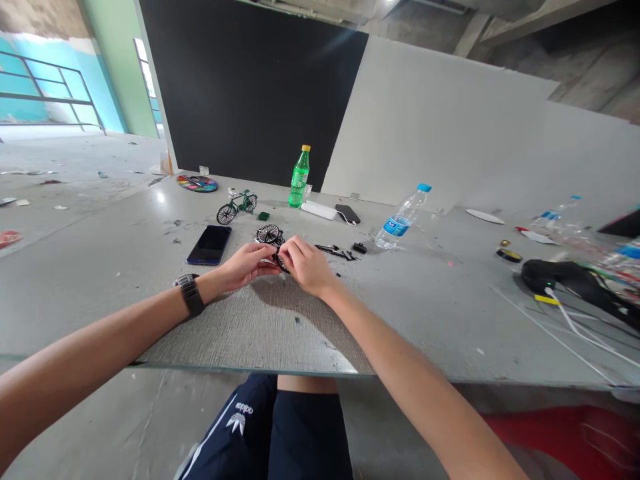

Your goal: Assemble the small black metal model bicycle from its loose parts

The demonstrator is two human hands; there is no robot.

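My left hand (249,265) and my right hand (306,265) meet above the table, both with closed fingers. Between them is a black model bicycle (269,234), its one spoked wheel showing beyond my fingers and part of a second wheel below them. My fingers hide much of its frame. Several small black bicycle parts (335,251) lie just right of my right hand, beside a small black block (359,247). Farther back on the left, a green model bicycle (237,207) stands near a small green piece (263,216).
A dark phone (209,245) lies left of my hands. Behind stand a green bottle (299,179) and a tilted clear water bottle (403,219), with a white power bank (319,210) and black phone (348,213) between. Tape (509,255) and cables (575,320) lie right.
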